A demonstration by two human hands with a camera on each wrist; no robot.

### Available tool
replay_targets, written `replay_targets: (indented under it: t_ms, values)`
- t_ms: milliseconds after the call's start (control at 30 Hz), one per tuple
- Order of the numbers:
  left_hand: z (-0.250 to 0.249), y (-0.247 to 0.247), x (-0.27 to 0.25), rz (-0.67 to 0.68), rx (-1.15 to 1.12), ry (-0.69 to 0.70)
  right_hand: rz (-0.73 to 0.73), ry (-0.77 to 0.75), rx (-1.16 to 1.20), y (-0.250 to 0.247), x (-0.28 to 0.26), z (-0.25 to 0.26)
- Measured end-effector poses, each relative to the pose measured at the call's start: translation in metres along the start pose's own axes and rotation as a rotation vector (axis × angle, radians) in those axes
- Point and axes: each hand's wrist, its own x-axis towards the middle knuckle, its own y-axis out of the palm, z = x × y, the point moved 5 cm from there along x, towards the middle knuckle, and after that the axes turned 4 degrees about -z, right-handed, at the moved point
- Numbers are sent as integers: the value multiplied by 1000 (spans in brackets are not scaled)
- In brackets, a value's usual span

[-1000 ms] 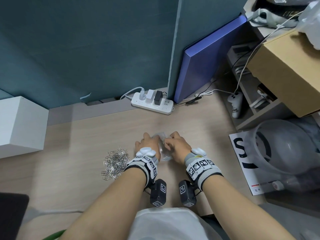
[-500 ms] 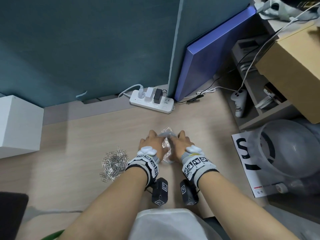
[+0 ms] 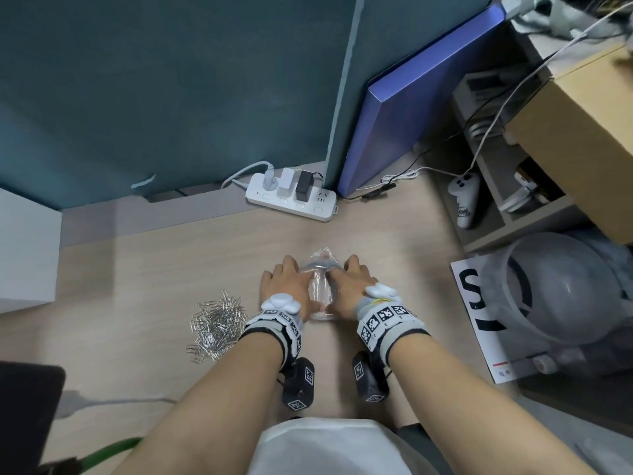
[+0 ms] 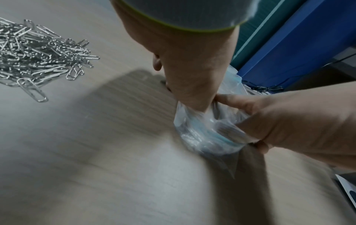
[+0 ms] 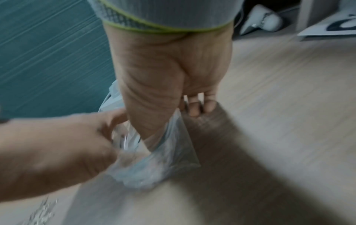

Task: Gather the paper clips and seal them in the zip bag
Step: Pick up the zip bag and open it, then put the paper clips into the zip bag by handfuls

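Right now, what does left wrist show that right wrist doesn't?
Left wrist only: the paper clips sharp, heaped on the desk apart from the bag, plus the blue panel.
Right wrist only: the white controller and printed sheet; clips just a blur at the edge.
Both: left hand and right hand gripping the clear zip bag.

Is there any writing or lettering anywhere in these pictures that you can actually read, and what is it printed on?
"S": large dark letter on the white sheet lying at the right; the dark strokes below it are partly hidden, not readable.
Small print beside a red bar at that sheet's near corner: too small to read.
Dark lettering on the white controller: too blurred to read.
Square black-and-white marker patterns on the wristbands: codes, not words.
Power strip: no legible text.
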Motion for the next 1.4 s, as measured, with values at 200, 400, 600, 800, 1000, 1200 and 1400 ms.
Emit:
replay_targets:
  t_ms: [200,400,600,800,1000,1200,1400]
  values:
    - [3,1,0,-35,-35,45,-222,-137,130,-18,-22,-4]
    - [14,-12,-19,-115,-214,166,-226,-13,213,-9,-45,12]
    - [68,-42,-48,-298,-334,215,-306,153,227,-9,-59,31]
    - [157,1,-79,-49,-314,-166,-367,189,243,2,-71,45]
    - [181,47,-96,127,-350,-155,-369,229,377,22,-76,53]
    - [180,52,-92,78,-393,-84,-420,202,561,31,-85,59]
    - [188,48,-92,26,-439,-66,-483,159,629,32,-86,66]
